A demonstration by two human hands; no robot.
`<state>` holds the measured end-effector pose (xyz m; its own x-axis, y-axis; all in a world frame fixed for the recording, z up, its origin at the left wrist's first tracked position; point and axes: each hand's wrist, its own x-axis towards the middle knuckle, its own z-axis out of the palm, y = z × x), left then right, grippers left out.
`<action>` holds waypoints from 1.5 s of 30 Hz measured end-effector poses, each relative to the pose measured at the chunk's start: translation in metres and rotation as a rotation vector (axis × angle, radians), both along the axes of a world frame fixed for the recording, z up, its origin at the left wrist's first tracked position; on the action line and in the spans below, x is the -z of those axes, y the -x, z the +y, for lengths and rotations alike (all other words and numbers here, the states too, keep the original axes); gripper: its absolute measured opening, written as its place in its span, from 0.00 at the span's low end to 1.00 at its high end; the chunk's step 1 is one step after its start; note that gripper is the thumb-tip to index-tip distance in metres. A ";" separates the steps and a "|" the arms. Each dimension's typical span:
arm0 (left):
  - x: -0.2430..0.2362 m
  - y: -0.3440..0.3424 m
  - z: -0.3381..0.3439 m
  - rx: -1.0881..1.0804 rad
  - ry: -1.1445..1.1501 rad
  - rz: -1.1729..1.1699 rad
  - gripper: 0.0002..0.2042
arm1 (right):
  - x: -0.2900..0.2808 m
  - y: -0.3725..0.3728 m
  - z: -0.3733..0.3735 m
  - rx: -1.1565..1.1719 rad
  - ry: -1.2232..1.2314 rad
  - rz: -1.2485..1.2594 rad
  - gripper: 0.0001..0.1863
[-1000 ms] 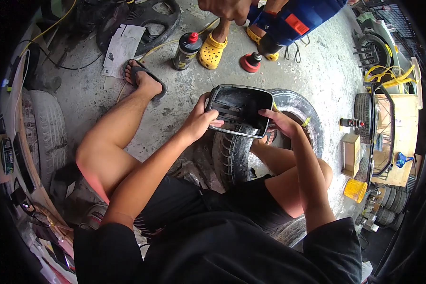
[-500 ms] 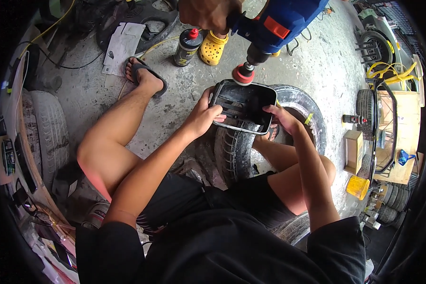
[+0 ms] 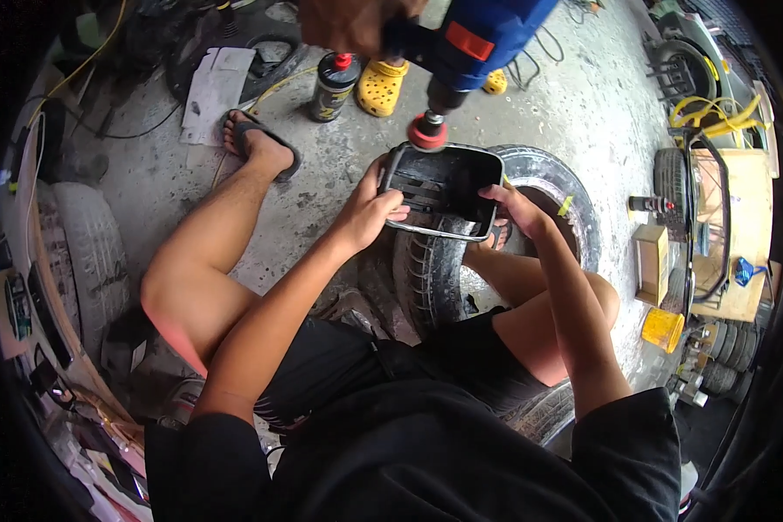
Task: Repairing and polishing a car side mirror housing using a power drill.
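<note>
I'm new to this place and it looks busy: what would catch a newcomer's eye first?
Probably the big blue power tool at the top, gripped by a co-worker's hand, its red pad by the far rim of a hollow black shell. The person's left hand and right hand hold that shell at its sides, mid-picture. Beyond it, a bright yellow clog stands out on the floor.

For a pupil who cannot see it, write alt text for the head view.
A person's left hand and right hand hold a hollow black housing by its sides, while a co-worker's hand grips a blue power tool, its red pad at or above the far rim. A tyre and a red-capped bottle are on the floor nearby.
</note>
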<state>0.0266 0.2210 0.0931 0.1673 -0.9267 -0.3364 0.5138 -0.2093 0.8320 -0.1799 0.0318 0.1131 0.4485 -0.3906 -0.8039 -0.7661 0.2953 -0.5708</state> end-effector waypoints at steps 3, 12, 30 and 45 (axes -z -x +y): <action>0.002 0.001 0.001 -0.012 0.018 0.000 0.26 | 0.027 0.011 -0.013 0.021 -0.018 0.044 0.34; 0.000 -0.003 -0.002 0.005 -0.004 -0.056 0.22 | 0.035 0.011 -0.011 -0.013 0.096 -0.076 0.41; -0.001 -0.004 -0.001 -0.004 0.031 -0.032 0.24 | 0.017 0.004 -0.006 -0.033 0.033 -0.081 0.35; 0.001 -0.007 0.003 0.008 0.033 -0.020 0.28 | 0.017 -0.001 0.002 0.065 0.063 -0.079 0.30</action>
